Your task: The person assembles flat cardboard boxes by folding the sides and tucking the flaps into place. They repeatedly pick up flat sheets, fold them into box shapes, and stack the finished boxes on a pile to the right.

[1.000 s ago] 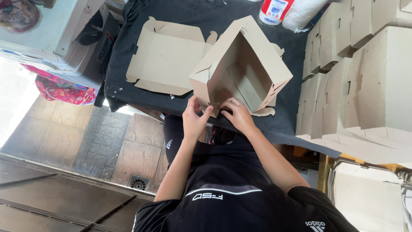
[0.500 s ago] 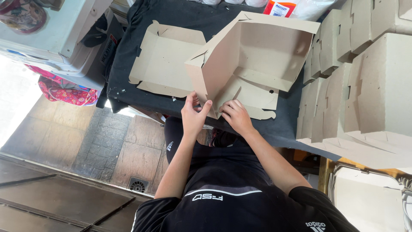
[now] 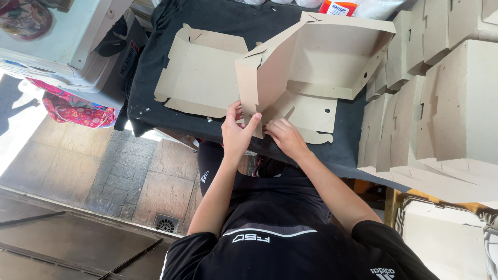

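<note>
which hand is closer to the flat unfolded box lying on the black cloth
Left. The left hand sits just beside the flat box, near its lower right corner; the right hand lies farther right.

The half-folded cardboard box now lies opened out wider, its lid swung back toward twelve o'clock where a second ago it stood folded into a steep peak. The left hand now pinches the box's near corner wall, thumb raised. The right hand presses flatter, lower on the front flap.
</note>
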